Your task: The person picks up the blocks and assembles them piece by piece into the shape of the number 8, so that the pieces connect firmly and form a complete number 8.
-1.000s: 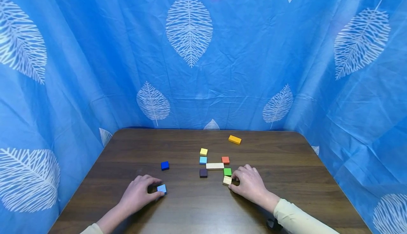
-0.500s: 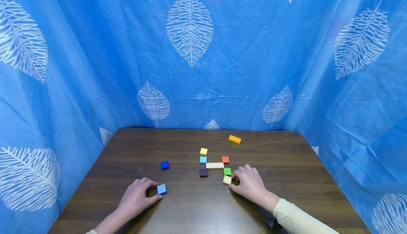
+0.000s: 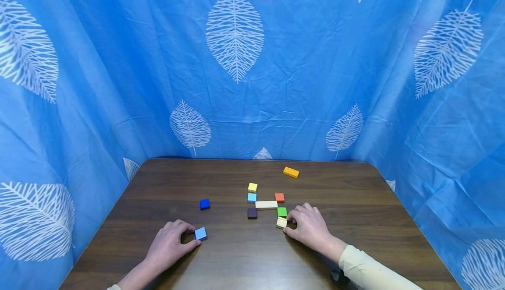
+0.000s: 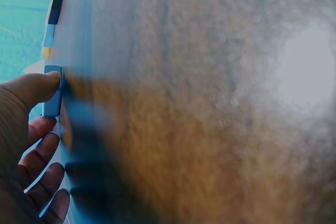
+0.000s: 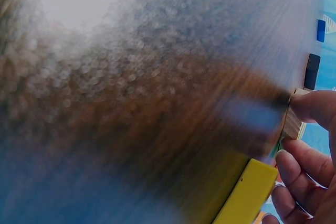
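My left hand has its thumb and index finger at opposite sides of a light blue block on the table, pinching it by its left end. In the left wrist view the thumb lies against this block, the other fingers loosely bent. My right hand pinches a pale wooden block between thumb and forefinger, just in front of a green block. A cream bar lies between the green, red, sky-blue and dark blocks.
A small yellow block sits behind the sky-blue one. An orange block lies farther back, a dark blue block to the left. By the right fingers, the right wrist view has a yellow block. Blue curtains surround the brown table.
The left thumb and index finger have drawn back slightly leftward along the light blue block, showing more of its top. The right hand and its wooden block have stayed in place.
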The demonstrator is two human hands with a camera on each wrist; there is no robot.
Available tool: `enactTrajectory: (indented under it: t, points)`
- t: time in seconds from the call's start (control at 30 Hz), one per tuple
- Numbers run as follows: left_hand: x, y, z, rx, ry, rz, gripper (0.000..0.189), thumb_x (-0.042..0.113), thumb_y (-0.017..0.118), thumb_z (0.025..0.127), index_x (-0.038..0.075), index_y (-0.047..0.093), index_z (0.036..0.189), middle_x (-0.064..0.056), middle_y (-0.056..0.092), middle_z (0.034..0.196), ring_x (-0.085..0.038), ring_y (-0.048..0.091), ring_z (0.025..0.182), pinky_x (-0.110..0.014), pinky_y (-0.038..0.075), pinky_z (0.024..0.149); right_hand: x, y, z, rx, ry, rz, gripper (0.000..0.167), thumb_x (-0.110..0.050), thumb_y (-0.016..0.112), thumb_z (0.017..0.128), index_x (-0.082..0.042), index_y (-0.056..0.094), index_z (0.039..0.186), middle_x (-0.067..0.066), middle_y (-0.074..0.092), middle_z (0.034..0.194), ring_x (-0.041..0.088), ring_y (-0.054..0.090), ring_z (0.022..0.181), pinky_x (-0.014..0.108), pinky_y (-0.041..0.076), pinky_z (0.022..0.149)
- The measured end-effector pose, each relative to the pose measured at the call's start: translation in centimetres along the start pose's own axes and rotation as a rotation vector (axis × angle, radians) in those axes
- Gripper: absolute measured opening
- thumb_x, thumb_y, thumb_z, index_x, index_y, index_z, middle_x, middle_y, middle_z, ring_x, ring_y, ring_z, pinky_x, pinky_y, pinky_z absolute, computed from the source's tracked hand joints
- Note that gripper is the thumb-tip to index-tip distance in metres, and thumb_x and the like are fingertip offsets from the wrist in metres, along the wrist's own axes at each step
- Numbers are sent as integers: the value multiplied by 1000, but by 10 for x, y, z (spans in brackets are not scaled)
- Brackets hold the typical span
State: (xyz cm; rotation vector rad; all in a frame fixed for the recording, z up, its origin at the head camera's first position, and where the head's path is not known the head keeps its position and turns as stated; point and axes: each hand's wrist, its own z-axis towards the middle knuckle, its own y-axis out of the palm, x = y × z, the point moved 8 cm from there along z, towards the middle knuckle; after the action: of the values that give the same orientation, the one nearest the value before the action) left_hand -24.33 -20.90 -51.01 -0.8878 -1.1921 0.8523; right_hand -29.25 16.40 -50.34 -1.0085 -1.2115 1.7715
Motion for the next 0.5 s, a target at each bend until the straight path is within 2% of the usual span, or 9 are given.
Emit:
enactTrajectory:
  t: [0.23, 0.5]
  points:
    - [-1, 0, 0, -10, -1, 0, 34, 45, 88, 77, 23, 73, 98, 8, 65, 103, -23, 60, 101, -52, 48, 86, 0, -1, 0, 7, -1, 2, 29, -40, 89, 72, -20, 71, 81, -13, 50, 74, 13, 45, 78, 36, 36, 69]
    - [-3, 4, 1, -29, -35, 6, 31, 40, 88, 78, 23, 73, 98, 7, 65, 103, -22, 59, 101, -51, 48, 88, 0, 0, 0, -2, 4, 0, 29, -40, 89, 73, -20, 72, 83, -13, 49, 73, 13, 45, 78, 36, 36, 70]
